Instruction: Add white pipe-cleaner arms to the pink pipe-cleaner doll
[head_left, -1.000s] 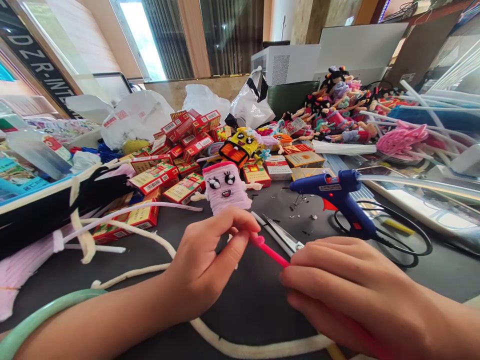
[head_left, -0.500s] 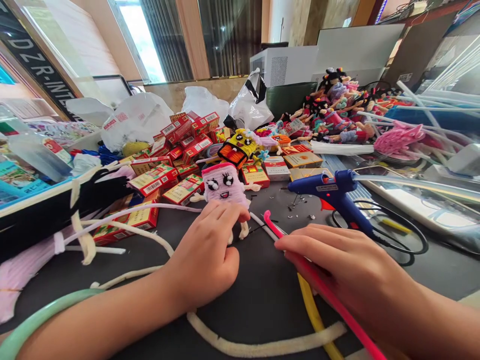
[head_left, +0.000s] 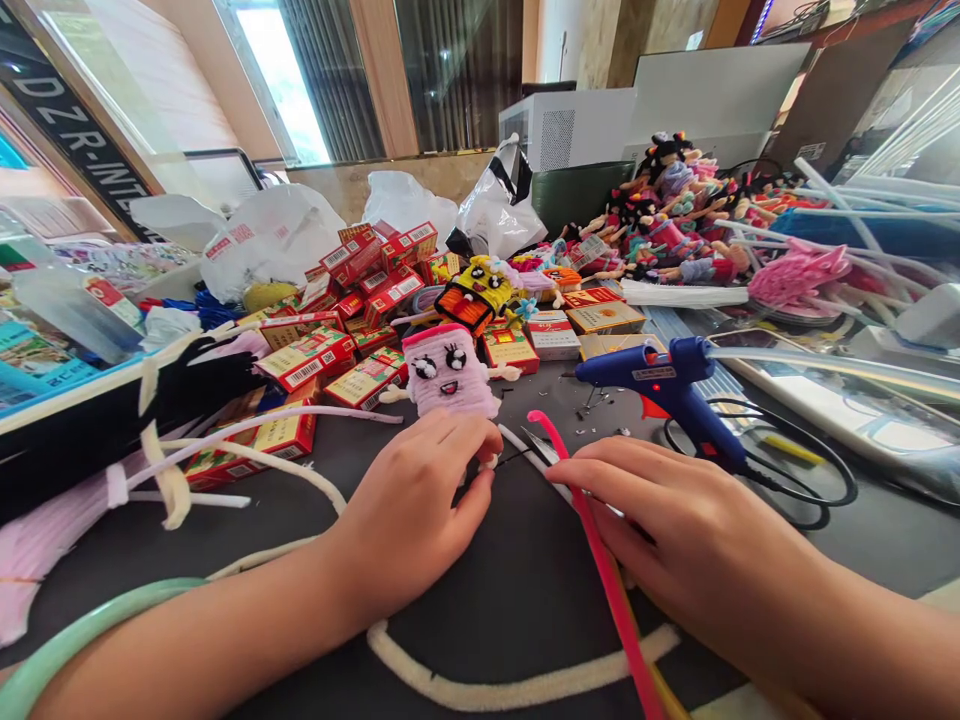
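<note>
At 7 o'clock, L hand (head_left: 409, 510) is pinching leg of pink doll (head_left: 448, 385); at 4 o'clock, R hand (head_left: 675, 510) is clenching pink pipe cleaner (head_left: 609, 580).

Left hand (head_left: 409, 510) curled inward, right hand (head_left: 690, 525) pinching, fingers forward.

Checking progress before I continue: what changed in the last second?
The left hand has let go of the pink chenille stem and now holds the lower end of the pink pipe-cleaner doll. The right hand has pulled the stem toward the person, its tip curving up beside the scissors. The glue gun stayed put.
</note>
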